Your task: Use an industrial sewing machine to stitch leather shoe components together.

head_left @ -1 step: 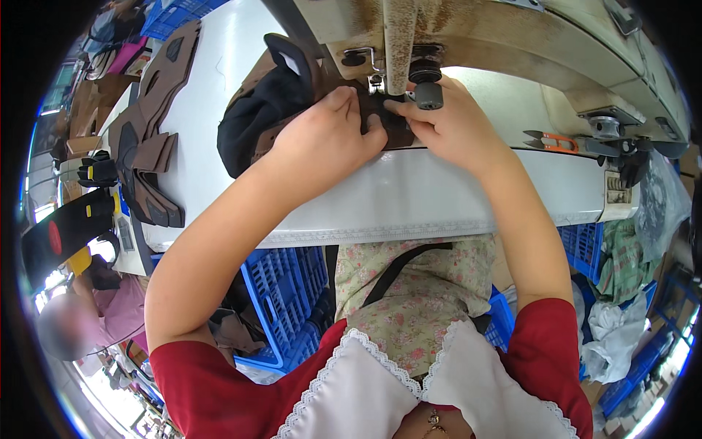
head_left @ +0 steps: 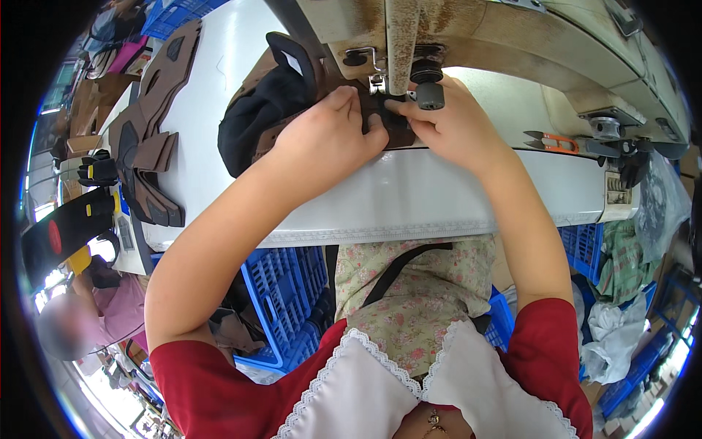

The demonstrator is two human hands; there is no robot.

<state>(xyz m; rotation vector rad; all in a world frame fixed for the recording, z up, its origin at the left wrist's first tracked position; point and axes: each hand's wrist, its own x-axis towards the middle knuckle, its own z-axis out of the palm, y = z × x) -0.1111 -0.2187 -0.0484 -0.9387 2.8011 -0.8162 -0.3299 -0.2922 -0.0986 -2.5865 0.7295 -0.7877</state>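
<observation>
A brown-and-black piece that looks like a shoe upper point(head_left: 265, 102) lies on the white sewing table, its soft black lining bunched at the left. Its dark right part runs beneath the presser foot point(head_left: 377, 84) of the sewing machine point(head_left: 468, 33). Bent fingers of my left hand point(head_left: 330, 130) grip and press the piece just left of the foot, thumb reaching toward it. On the other side my right hand point(head_left: 455, 121) holds the edge, thumb and finger close together near the foot. The machine's round dark knob hides part of those right fingers.
Several brown cut pieces point(head_left: 142, 143) with black patches overlap at the table's left. Orange-handled thread snips point(head_left: 553, 141) lie right of my right hand. Blue crates point(head_left: 281, 300) stand below the table. A person in pink point(head_left: 121, 311) sits at the far left.
</observation>
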